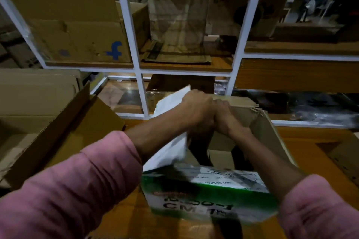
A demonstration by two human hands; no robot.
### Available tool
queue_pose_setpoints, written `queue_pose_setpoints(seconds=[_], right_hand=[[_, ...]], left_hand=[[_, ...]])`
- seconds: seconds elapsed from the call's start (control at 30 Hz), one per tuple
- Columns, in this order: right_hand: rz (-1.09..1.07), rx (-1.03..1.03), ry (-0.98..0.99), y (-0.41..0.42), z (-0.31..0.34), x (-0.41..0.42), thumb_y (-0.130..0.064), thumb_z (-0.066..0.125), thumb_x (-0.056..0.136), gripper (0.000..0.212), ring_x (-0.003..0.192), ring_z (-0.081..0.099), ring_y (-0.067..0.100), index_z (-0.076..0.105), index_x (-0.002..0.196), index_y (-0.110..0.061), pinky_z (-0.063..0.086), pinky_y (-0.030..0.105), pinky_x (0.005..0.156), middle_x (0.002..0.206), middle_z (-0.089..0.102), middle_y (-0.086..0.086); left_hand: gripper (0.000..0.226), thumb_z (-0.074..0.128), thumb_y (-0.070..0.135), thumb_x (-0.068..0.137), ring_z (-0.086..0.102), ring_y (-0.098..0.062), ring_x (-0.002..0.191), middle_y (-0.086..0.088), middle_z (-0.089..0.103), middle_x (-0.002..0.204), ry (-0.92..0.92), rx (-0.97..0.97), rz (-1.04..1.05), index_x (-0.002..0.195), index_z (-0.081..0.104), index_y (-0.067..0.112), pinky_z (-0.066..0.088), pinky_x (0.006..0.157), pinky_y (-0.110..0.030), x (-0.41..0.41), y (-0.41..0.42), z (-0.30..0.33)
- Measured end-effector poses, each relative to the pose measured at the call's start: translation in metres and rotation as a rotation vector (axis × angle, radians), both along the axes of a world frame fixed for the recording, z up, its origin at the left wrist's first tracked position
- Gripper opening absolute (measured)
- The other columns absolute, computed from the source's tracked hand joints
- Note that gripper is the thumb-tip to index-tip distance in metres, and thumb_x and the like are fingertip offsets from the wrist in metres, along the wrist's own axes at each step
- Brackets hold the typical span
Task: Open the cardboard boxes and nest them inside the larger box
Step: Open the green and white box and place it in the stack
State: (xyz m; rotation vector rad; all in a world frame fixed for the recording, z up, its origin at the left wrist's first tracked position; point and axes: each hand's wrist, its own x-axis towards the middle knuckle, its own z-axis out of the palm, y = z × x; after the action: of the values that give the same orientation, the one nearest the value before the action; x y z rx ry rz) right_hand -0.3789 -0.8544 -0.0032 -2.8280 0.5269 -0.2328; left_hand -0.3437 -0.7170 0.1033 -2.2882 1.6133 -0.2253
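Closely paired, left hand (196,110) gripping white flap (171,101), right hand (225,118) curled on corrugated box (268,132) edge

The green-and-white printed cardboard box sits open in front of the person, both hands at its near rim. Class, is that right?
Not quite: the head view shows the left hand and right hand together at the green-and-white printed cardboard box's far rim, not the near one.
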Motion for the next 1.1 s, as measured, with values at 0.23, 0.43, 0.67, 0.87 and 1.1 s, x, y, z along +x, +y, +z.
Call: queue_pose_setpoints(seconds=[0.23,0.43,0.67,0.87,1.1], right_hand=[[0.263,0.403,0.14,0.049,0.003,-0.05,-0.032,0.054,0.104,0.021,0.09,0.064,0.017,0.067,0.107,-0.016,0.051,0.035,0.079,0.099,0.067,0.001],[0.269,0.38,0.397,0.085,-0.012,-0.058,-0.039,0.045,0.104,0.034,0.105,0.062,0.024,0.066,0.115,-0.013,0.051,0.042,0.093,0.115,0.066,0.007],[0.069,0.365,0.683,0.065,-0.029,-0.076,-0.08,0.034,0.09,0.077,0.105,0.061,0.021,0.061,0.13,-0.019,0.047,0.049,0.102,0.128,0.063,0.004],[0.031,0.381,0.411,0.053,-0.03,-0.072,-0.066,0.04,0.099,0.056,0.087,0.063,0.017,0.066,0.099,-0.017,0.052,0.037,0.082,0.097,0.067,0.004],[0.047,0.053,0.077,0.058,0.024,-0.055,-0.05,0.045,0.104,0.041,0.069,0.056,0.022,0.052,0.076,-0.021,0.041,0.033,0.059,0.076,0.058,0.004]], left_hand=[[0.052,0.058,0.056,0.095,0.059,-0.03,0.111,-0.012,0.061,0.118,-0.097,0.285,0.384,0.126,0.057,0.015,0.044,0.104,-0.048,-0.005,0.035,0.007],[0.061,0.057,0.058,0.092,0.034,-0.039,0.143,-0.009,0.038,0.156,0.236,-0.013,0.67,0.143,0.043,0.028,0.038,0.101,-0.064,0.025,0.095,-0.069],[0.055,0.069,0.021,0.093,0.058,-0.036,0.117,-0.022,0.014,0.162,0.314,-0.233,0.728,0.14,0.04,0.016,0.054,0.085,-0.045,0.01,0.134,-0.108],[0.031,0.058,0.017,0.099,0.055,-0.026,0.089,-0.015,0.054,0.12,0.338,-0.409,0.747,0.127,0.046,0.01,0.045,0.068,-0.031,0.014,0.141,-0.107],[0.022,0.045,0.023,0.103,0.057,-0.036,0.118,-0.016,0.046,0.145,0.361,-0.572,0.573,0.116,0.058,0.011,0.047,0.097,-0.056,0.024,0.144,-0.075]])
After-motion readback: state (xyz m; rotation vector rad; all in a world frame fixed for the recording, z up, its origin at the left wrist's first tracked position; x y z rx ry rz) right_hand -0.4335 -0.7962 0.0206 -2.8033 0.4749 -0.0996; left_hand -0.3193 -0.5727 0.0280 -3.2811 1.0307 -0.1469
